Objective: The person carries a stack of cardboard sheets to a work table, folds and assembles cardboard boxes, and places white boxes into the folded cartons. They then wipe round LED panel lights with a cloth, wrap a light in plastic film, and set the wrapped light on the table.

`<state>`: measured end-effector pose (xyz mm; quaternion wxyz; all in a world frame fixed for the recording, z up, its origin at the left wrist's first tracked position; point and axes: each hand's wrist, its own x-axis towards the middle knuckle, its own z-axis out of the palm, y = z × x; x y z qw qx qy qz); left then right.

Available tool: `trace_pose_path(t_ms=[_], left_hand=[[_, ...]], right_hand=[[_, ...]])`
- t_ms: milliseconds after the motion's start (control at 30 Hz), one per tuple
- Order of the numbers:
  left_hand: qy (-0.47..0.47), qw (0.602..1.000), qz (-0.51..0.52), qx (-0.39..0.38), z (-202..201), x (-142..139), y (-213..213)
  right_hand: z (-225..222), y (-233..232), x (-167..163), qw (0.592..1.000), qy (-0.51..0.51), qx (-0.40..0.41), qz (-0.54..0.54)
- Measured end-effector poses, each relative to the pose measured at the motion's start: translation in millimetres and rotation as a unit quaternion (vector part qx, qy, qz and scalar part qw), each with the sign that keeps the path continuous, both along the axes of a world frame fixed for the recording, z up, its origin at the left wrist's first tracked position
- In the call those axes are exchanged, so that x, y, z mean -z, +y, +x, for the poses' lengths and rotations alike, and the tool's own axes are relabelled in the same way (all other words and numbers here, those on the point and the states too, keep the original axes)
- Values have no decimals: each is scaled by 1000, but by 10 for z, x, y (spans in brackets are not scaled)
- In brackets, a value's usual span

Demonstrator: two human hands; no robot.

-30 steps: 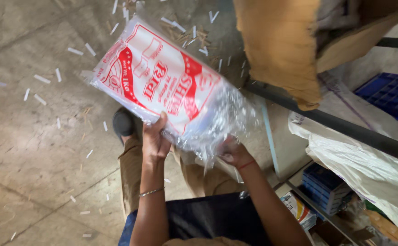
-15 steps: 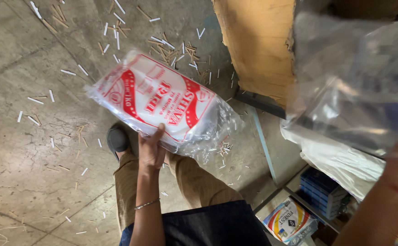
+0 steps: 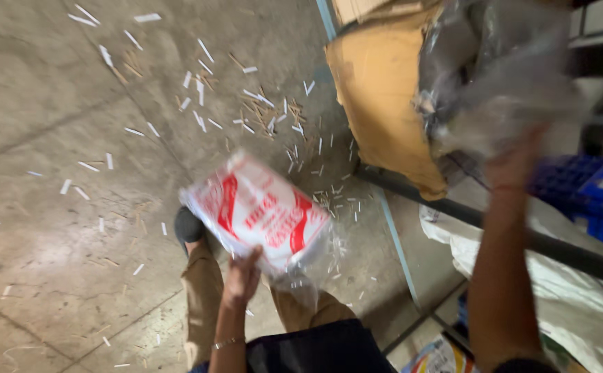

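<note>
My left hand (image 3: 243, 276) grips the lower edge of a white plastic packet with red print (image 3: 258, 213), held flat above my knees. My right hand (image 3: 515, 160) is raised high on the right and grasps a crumpled clear plastic bag (image 3: 494, 76) in front of a tan cardboard box (image 3: 377, 97). The picture is blurred around the raised hand, so its fingers are hard to make out. A thin bracelet sits on my left wrist.
Several small white and wooden sticks (image 3: 260, 110) lie scattered over the concrete floor. A dark metal bar (image 3: 557, 245) runs along the right. Blue crates (image 3: 595, 200) and a white sack (image 3: 570, 304) sit behind it. My shoe (image 3: 188, 226) rests on the floor.
My right hand let go of the red and white packet and rose to the clear plastic bag by the box. The left hand now holds the packet alone, lower down.
</note>
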<state>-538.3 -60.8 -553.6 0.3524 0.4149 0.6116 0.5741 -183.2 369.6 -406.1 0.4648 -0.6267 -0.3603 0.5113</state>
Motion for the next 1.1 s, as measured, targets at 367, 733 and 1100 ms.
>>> trace_pose_path(t_ms=[367,733,1100], left_hand=[[-588,719,-246,-276,-353,-1706,-1536],[-432,814,-387,-19,-1006,-3662,-169],[-343,849,-291,278,65,-4742,-173]], right_hand=[[-1529,-1934,-449,966,-2,-212,-148],[-1169,-4772,-2144,819,-341,-444,-126],[250,-7122,-3123,866,-352,-178,-307]])
